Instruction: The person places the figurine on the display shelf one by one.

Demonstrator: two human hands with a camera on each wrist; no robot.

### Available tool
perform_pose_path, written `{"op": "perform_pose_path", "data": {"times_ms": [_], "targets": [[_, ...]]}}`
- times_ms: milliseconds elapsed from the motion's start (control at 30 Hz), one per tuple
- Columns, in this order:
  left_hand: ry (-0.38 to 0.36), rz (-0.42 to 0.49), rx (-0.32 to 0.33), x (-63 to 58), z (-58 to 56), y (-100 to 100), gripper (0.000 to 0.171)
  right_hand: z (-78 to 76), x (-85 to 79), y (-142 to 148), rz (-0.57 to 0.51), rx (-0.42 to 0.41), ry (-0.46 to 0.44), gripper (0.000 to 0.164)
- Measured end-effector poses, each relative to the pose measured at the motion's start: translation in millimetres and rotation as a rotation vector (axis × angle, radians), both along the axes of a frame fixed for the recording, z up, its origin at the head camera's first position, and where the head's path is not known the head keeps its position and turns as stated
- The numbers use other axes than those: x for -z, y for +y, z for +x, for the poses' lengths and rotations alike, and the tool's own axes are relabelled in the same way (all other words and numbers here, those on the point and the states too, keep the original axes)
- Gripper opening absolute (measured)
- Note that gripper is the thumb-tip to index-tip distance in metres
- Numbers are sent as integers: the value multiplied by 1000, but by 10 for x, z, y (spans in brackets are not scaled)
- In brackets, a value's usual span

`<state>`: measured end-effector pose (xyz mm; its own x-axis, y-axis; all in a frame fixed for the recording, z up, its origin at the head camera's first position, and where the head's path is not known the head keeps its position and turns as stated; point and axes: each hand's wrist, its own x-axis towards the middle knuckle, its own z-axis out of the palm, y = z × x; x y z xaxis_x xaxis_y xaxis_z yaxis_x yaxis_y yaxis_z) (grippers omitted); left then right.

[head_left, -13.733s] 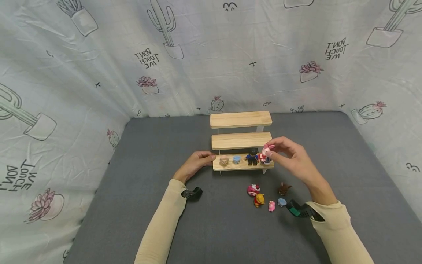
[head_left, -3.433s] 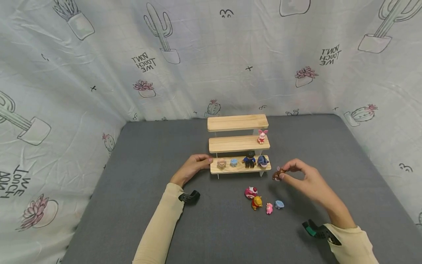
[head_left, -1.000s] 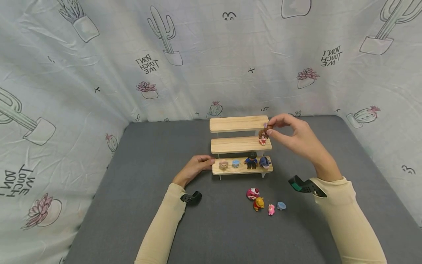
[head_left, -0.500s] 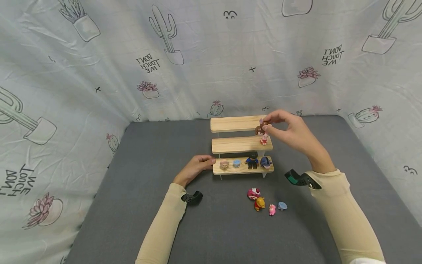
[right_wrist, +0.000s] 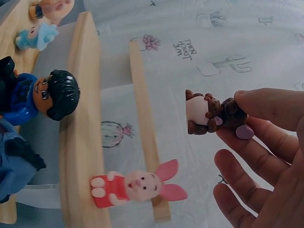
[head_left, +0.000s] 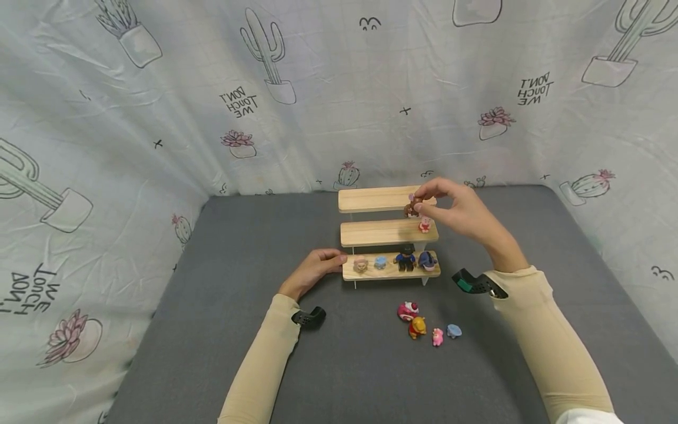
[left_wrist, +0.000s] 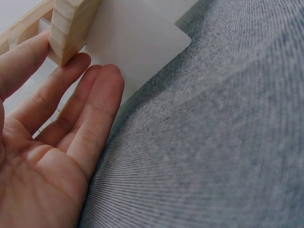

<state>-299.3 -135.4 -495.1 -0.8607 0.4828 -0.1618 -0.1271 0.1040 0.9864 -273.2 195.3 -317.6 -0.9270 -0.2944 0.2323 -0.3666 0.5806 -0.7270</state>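
While the right hand (head_left: 463,213) pinches: brown figurine (right_wrist: 203,114), aloft over the middle shelf (head_left: 376,231), near the pink-eared figurine (right_wrist: 142,185).
Left hand (head_left: 311,272): pinches the lower shelf (head_left: 391,269) at its left end.
Table (head_left: 265,235), foreground: four small figurines (head_left: 417,328).

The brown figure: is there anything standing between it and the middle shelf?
Nothing visible stands between the brown figure, held in the right hand, and the middle shelf. The pink figure stands at its right end, off to one side.
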Motion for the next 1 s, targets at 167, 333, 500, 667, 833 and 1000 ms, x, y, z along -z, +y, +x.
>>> {"op": "perform_pose_path", "data": {"times_ms": [167, 333, 500, 667, 833, 1000], "targets": [[-7, 13, -2, -9, 5, 6, 35, -28, 49, -3, -2, -6, -16, 21], [-10, 16, -2, -7, 8, -2, 35, -58, 94, -27, -12, -14, -37, 19], [-22, 22, 5, -14, 11, -8, 36, -77, 156, -58, -5, -28, -49, 18], [-7, 17, 16, -24, 26, -10, 35, -96, 213, -69, 36, -38, -11, 17], [14, 15, 26, -37, 35, -6, 33, -107, 239, -67, 56, -45, -2, 17], [16, 8, 19, -33, 32, -2, 33, -120, 268, -57, 56, -41, -27, 17]]}}
